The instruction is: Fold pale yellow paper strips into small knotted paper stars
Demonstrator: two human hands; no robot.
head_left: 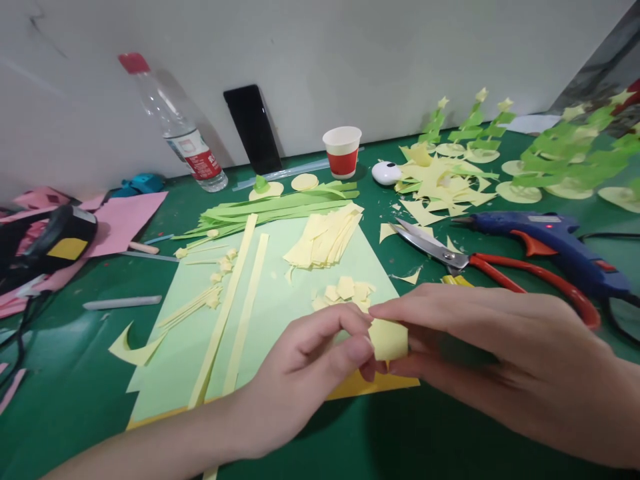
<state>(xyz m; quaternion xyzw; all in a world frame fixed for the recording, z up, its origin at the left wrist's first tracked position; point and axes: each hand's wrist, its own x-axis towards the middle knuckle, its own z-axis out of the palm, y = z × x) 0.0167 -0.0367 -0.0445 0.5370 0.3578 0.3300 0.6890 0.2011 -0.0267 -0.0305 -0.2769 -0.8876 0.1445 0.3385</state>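
A small curved piece of pale yellow paper (389, 340) is pinched between both hands, over the front right of a pale green sheet (280, 293). My left hand (315, 367) grips its left edge between thumb and fingers. From the right, my right hand (500, 353) holds its other side, thumb below and fingers above. Just behind the fingers lies a small heap of pale yellow paper bits (345, 290). Two long pale yellow paper strips (247, 310) lie on the sheet to the left, and a fanned stack of cut yellow pieces (325, 237) lies farther back.
Red-handled scissors (455, 257) and a blue glue gun (550, 233) lie at the right, near yellow scraps (440, 180). Green paper plants with stars (473, 127) stand behind. A paper cup (343, 153), a phone (253, 130) and a bottle (185, 133) stand along the wall.
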